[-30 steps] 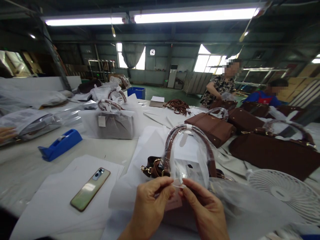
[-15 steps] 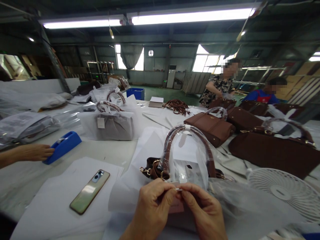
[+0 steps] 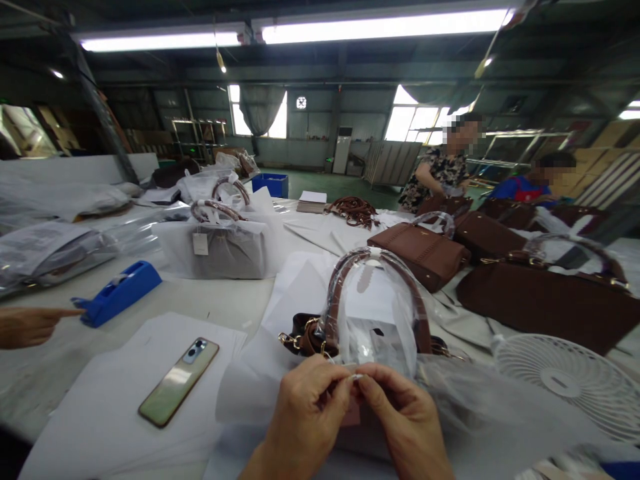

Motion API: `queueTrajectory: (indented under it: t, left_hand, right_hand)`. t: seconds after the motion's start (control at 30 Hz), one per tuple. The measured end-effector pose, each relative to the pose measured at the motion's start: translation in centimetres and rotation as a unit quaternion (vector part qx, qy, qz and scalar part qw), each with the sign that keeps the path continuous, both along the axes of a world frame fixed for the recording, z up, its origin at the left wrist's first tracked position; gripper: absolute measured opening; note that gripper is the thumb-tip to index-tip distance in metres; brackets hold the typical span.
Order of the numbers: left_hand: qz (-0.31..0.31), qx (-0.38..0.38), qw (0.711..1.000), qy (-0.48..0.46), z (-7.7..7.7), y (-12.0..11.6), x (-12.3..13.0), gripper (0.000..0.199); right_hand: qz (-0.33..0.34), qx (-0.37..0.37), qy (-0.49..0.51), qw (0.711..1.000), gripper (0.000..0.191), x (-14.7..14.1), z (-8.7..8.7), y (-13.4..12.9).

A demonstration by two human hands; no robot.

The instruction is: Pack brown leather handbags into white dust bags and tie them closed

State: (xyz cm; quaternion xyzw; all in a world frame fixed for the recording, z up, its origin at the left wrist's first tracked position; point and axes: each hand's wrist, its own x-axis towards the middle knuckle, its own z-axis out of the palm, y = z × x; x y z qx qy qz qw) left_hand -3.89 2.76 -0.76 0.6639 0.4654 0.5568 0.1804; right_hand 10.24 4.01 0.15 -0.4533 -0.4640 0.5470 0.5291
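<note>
**Fingertips pinch film at the wrapped bag**

The left hand (image 3: 305, 420) and right hand (image 3: 405, 427) meet fingertip to fingertip, both pinched on a small scrap of clear film (image 3: 356, 377), probably held taut to keep it manageable. It sits just below the plastic-wrapped brown leather handbag handle (image 3: 373, 300), at the near counter (image 3: 230, 300) edge. The bag's body is hidden behind hands and white paper; what the scrap is stays unclear.

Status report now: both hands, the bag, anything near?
Left hand and right hand pinch small clear piece. Wrapped brown handbag behind. Phone at left, untouched.
</note>
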Motion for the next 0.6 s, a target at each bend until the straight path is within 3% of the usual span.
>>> queueTrajectory:
  t: [0.4, 0.6]
  left_hand:
    - [-0.001, 0.011, 1.0, 0.02, 0.02, 0.22, 0.03, 0.015]
    - [-0.018, 0.067, 0.991, 0.113, -0.47, 0.84, -0.74, 0.018]
  right_hand:
    - [0.017, -0.014, 0.0, 1.0, 0.033, 0.11, -0.28, 0.17]
    - [0.071, 0.006, -0.033, 0.997, 0.031, 0.92, -0.15, 0.71]
